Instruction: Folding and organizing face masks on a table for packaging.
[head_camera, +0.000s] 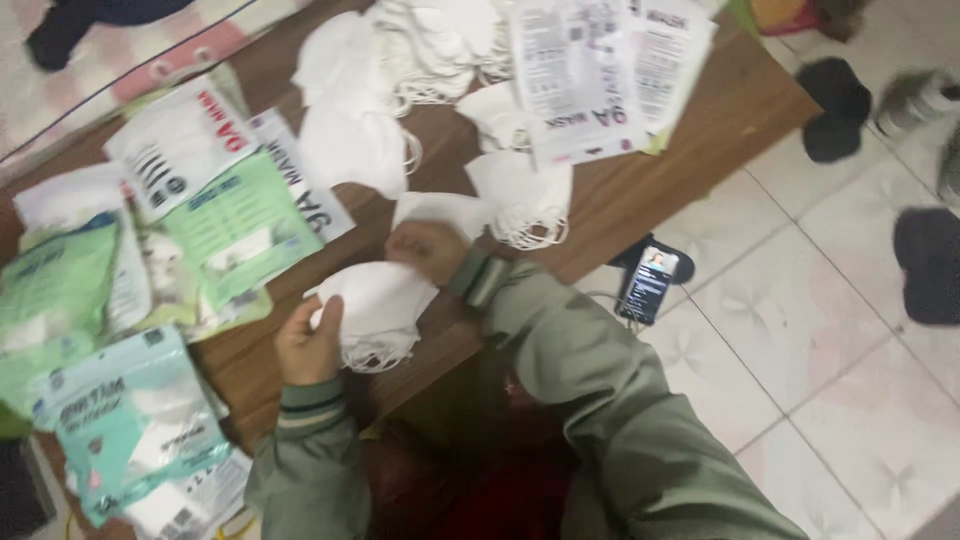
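Under your hands the white mask (375, 305) looks like soft, matt non-woven cloth, as does the mask pile (420, 50). The tabletop (640, 190) is brown wood with a dull finish. The green and white packets (235, 225) are glossy, crinkled plastic. The floor tiles (800, 330) look smooth and faintly shiny. Your sleeves (600, 400) are matt green cloth.

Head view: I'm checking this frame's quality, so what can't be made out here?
- Right hand: its fingers curl out of sight behind a white mask.
- Left hand: motion blur hides its grip on the mask.
- Packets: partly cut by the left edge.
- Phone: screen too small.
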